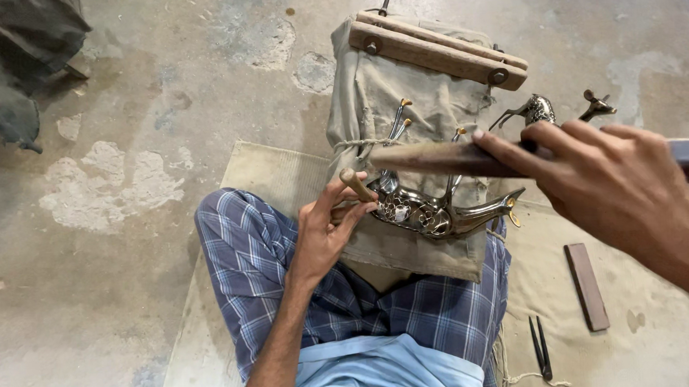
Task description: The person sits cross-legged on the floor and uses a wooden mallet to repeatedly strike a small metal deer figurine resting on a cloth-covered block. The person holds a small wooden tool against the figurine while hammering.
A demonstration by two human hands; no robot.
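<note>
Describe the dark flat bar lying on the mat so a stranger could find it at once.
Start at the tan mat spread on the concrete floor, right of the person's checked lap. The dark flat bar lies there, above small black pliers. It alone is a plain brown rectangle.

Worn, patchy concrete floor (159, 109) under a burlap mat (265, 170).

Flat brown bar (586, 286) and dark tweezers (540, 349) on mat (666, 334)

silver deer figurine (432, 208) lying sideways, chisel (357, 185) seemingly touching it
</note>
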